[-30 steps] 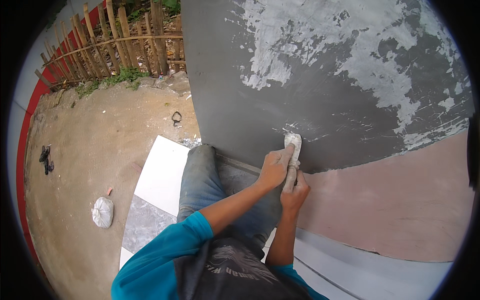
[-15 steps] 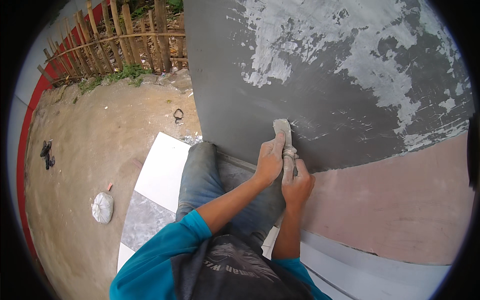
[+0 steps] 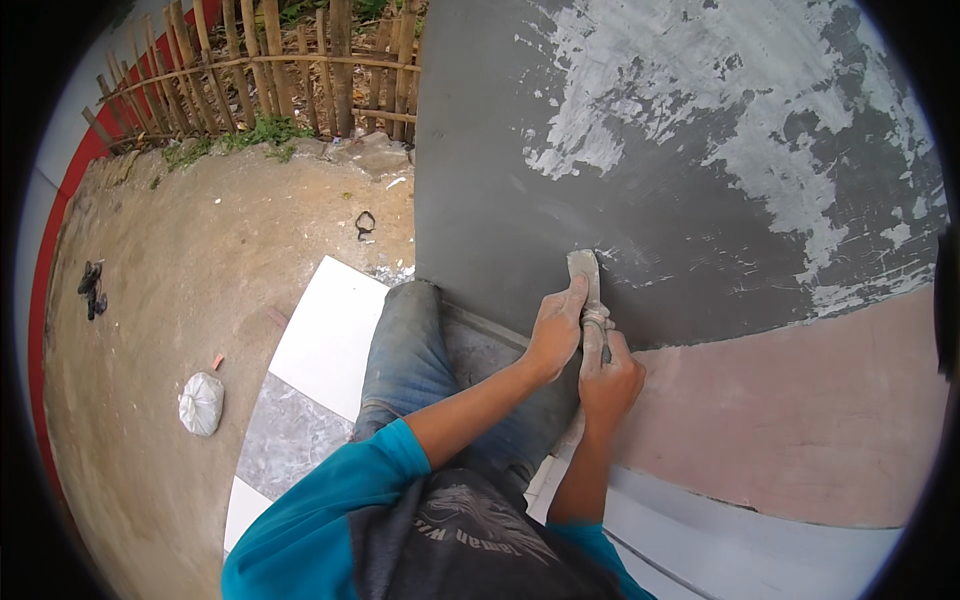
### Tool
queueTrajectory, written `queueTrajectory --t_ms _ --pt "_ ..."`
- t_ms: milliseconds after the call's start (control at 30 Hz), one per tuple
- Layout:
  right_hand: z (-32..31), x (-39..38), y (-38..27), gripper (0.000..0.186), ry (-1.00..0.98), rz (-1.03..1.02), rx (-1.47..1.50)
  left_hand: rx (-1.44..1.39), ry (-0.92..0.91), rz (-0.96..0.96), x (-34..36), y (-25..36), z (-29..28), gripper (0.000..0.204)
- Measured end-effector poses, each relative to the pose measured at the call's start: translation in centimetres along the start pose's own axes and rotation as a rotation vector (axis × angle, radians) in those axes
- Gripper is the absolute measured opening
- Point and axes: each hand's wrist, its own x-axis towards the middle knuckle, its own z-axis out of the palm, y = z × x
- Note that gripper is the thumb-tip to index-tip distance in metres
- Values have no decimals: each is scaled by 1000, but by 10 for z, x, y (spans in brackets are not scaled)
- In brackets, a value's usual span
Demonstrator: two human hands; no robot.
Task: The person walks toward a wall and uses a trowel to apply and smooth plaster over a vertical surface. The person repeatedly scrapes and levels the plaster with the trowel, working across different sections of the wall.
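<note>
A putty knife (image 3: pixel 584 268), its blade smeared with pale filler, lies against the dark grey wall panel (image 3: pixel 480 170). My right hand (image 3: pixel 610 385) is closed round its handle. From the left, my left hand (image 3: pixel 556 332) grips it too, with the thumb pressed along the blade. Both hands are dusted with grey-white powder. Faint scratches and small white flecks mark the panel just right of the blade. Higher up and to the right, rough white filler patches (image 3: pixel 790 180) cover the grey surface.
My bent knee (image 3: pixel 400 340) rests by the panel's lower left corner, over white and grey tiles (image 3: pixel 325 330). A pinkish wall strip (image 3: pixel 780 410) runs below the panel on the right. A white plastic bag (image 3: pixel 201 404) sits on the dirt ground. Behind stands a bamboo fence (image 3: pixel 270 70).
The whole view has shifted slightly, so the panel's left edge sits further right. Both hands keep their grip, and the blade is at nearly the same place on the panel.
</note>
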Motion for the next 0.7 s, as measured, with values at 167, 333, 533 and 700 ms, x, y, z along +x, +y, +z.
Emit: queueTrajectory --t_ms 167,333,533,700 --pt "-17 -5 10 25 -23 98 -58 30 -53 -50 -1 -15 9 65" --pt "-16 -10 14 28 -43 44 -167 37 -39 -50 -4 -19 11 65" --pt "-24 -6 19 31 42 -15 -110 11 -27 -12 -6 -18 16 64" --pt "-17 -7 18 30 -16 53 -169 -27 -28 -55 -5 -21 13 64"
